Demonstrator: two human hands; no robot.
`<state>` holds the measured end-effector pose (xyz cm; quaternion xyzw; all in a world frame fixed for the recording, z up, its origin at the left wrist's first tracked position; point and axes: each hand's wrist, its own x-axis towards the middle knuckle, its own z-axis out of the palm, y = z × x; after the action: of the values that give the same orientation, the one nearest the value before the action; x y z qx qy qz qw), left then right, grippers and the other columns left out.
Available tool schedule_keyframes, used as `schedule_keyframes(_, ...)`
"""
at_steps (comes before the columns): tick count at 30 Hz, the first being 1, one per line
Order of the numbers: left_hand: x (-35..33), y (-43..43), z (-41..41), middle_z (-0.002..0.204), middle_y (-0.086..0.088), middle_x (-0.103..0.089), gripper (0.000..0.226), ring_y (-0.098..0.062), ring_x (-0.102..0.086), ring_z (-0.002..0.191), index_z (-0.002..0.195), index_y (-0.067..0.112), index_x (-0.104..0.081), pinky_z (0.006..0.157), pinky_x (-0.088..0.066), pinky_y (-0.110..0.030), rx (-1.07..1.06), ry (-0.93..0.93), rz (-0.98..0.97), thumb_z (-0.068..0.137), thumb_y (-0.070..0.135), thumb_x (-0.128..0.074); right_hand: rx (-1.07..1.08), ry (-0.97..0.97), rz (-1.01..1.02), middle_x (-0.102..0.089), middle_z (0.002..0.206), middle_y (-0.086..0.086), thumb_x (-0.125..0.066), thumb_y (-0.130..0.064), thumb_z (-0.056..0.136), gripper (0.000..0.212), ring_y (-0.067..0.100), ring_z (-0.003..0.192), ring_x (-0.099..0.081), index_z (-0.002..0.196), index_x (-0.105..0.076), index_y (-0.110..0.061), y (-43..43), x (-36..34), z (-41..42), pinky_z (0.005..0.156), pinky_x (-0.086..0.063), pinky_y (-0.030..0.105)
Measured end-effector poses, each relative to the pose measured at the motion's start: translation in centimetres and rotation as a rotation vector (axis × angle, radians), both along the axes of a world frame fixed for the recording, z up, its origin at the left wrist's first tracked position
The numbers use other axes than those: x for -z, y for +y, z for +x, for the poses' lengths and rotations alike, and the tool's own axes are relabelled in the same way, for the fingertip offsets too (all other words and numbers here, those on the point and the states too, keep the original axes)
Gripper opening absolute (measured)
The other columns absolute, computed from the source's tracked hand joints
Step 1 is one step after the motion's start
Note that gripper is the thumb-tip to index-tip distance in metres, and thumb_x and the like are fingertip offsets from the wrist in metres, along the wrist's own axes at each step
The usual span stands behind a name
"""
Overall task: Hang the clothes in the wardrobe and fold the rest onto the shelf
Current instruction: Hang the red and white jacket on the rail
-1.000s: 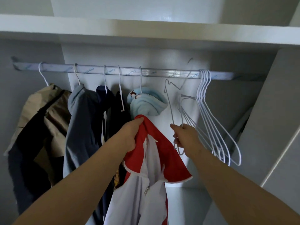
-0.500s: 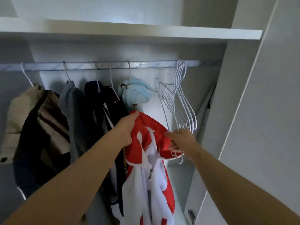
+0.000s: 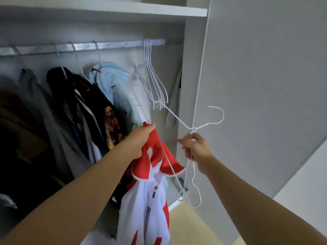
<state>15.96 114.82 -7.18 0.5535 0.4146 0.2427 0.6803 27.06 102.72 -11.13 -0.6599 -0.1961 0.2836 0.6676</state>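
Observation:
My left hand (image 3: 141,140) grips the top of a red and white zip jacket (image 3: 150,200), which hangs down below it in front of the open wardrobe. My right hand (image 3: 196,149) pinches a white wire hanger (image 3: 207,124) near its neck, off the rail, its hook pointing up to the right. One end of this hanger still touches the bunch of empty white hangers (image 3: 155,85) on the rail (image 3: 115,45).
Dark and grey garments (image 3: 70,106) and a pale blue one (image 3: 109,76) hang along the rail on the left. A white shelf (image 3: 141,10) runs above. The wardrobe's side panel and open door (image 3: 256,85) stand at the right, with yellowish floor (image 3: 194,227) below.
My right hand has pulled one white hanger away from the bunch and out to the right. The view has swung right; my left hand keeps its hold on the jacket.

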Motion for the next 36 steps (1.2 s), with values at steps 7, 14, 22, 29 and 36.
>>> schedule_keyframes(7, 1.7, -3.2, 0.6, 0.101, -0.017, -0.064, 0.034, -0.029, -0.062, 0.092, 0.113, 0.003, -0.059, 0.095, -0.047, -0.039, 0.087, 0.109, 0.116, 0.093, 0.030, -0.055, 0.263, -0.134, -0.119, -0.036, 0.051, 0.004, -0.053, -0.044, 0.090, 0.048, 0.018, 0.049, -0.032, 0.055, -0.034, -0.017, -6.9, 0.2, 1.8, 0.051, -0.026, 0.027)
schedule_keyframes(14, 3.6, -5.8, 0.1, 0.120, -0.018, -0.060, 0.032, -0.030, -0.057, 0.109, 0.117, 0.004, -0.059, 0.095, -0.044, -0.031, 0.080, 0.274, 0.329, 0.096, 0.026, -0.049, 0.321, -0.628, -0.544, -0.054, 0.072, 0.005, -0.023, -0.057, 0.094, 0.052, 0.031, 0.076, -0.051, 0.067, -0.046, -0.018, -12.5, -1.0, 2.4, 0.066, -0.038, 0.033)
schedule_keyframes(22, 3.2, -7.2, 0.2, 0.120, -0.020, -0.059, 0.036, -0.030, -0.056, 0.104, 0.118, 0.000, -0.058, 0.088, -0.040, -0.027, -0.026, 0.355, 0.413, 0.097, 0.026, -0.046, 0.180, -0.527, -0.230, -0.066, 0.073, 0.001, -0.039, -0.031, 0.098, 0.035, 0.015, 0.051, -0.060, 0.088, -0.066, -0.011, -14.4, -2.4, 2.7, 0.053, -0.047, 0.023)
schedule_keyframes(29, 1.2, -4.6, -1.3, 0.113, -0.017, -0.060, 0.042, -0.027, -0.057, 0.094, 0.128, 0.006, -0.050, 0.092, -0.042, -0.030, -0.133, 0.264, 0.231, 0.098, 0.033, -0.044, -0.262, 0.072, 0.007, -0.070, 0.069, 0.002, -0.046, -0.020, 0.097, 0.029, 0.010, 0.037, -0.044, 0.080, -0.068, -0.010, -15.8, -3.6, 4.8, 0.037, -0.032, 0.017)
schedule_keyframes(36, -1.3, -4.8, 0.0, 0.106, -0.013, -0.062, 0.037, -0.025, -0.058, 0.094, 0.125, 0.011, -0.055, 0.093, -0.046, -0.035, -0.097, 0.202, 0.322, 0.096, 0.032, -0.047, -0.373, -0.309, -0.267, -0.045, 0.044, -0.005, -0.051, -0.017, 0.093, 0.029, 0.006, 0.038, -0.030, 0.070, -0.067, -0.013, -15.2, -3.6, 4.5, 0.039, -0.024, 0.015)
